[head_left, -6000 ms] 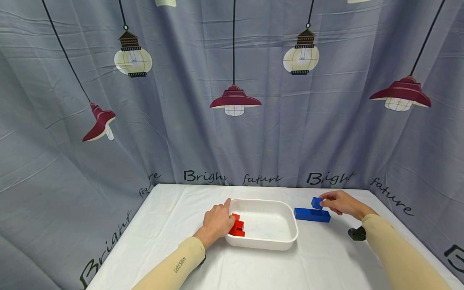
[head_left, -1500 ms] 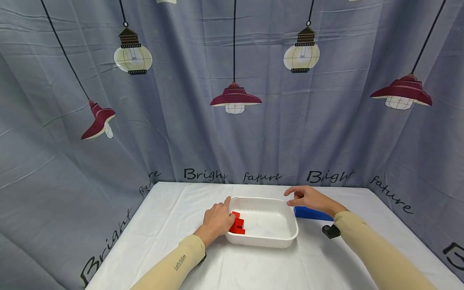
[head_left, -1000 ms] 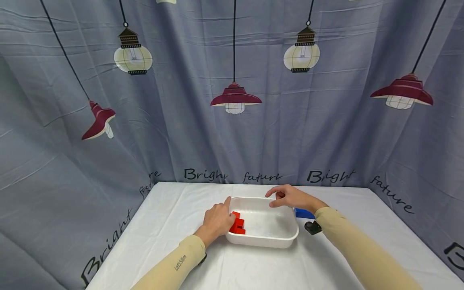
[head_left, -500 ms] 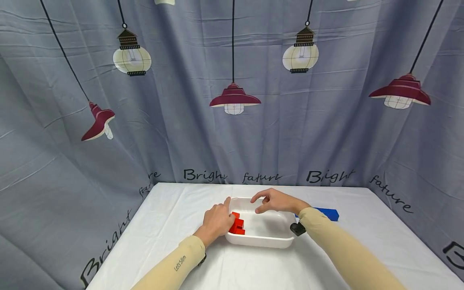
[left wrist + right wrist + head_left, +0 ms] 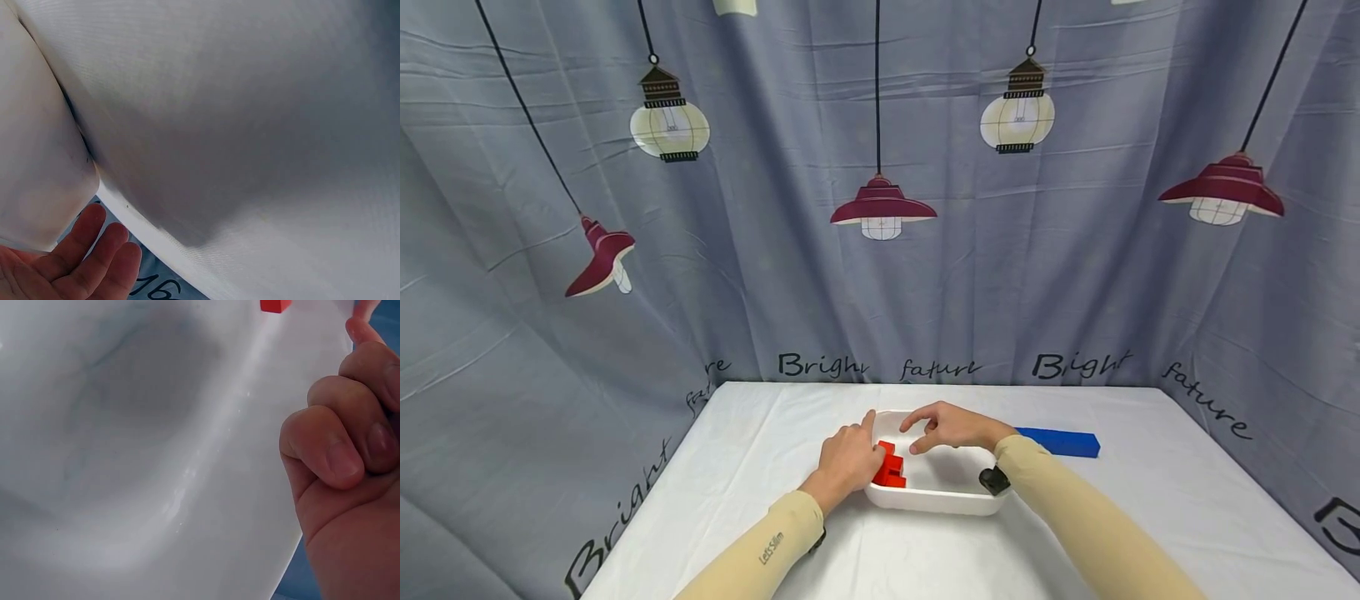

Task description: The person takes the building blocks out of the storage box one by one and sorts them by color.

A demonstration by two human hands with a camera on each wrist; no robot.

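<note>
My left hand [image 5: 845, 458] holds the left rim of a white plastic tub [image 5: 936, 502], its thumb inside near several red blocks [image 5: 892, 467] and its index finger along the rim. In the left wrist view, left fingers [image 5: 94, 256] show outside the tub wall [image 5: 44, 144]. My right hand [image 5: 958, 427] hovers over the tub, reaching toward the red blocks, with thumb and index finger apart and nothing between them. In the right wrist view, the other fingers of the right hand [image 5: 344, 450] are curled, and part of a red block [image 5: 275, 305] shows at the top.
A long blue bar of blocks [image 5: 1063, 442] lies on the white tablecloth [image 5: 1097, 517] right of the tub, its left end hidden behind the right arm. A grey curtain [image 5: 775, 275] with printed lamps hangs behind the table.
Earlier my right hand pinched a blue cube above the bar. It let go and moved left over the tub, nearing the red blocks; the bar reaches farther right. My left hand stayed put.
</note>
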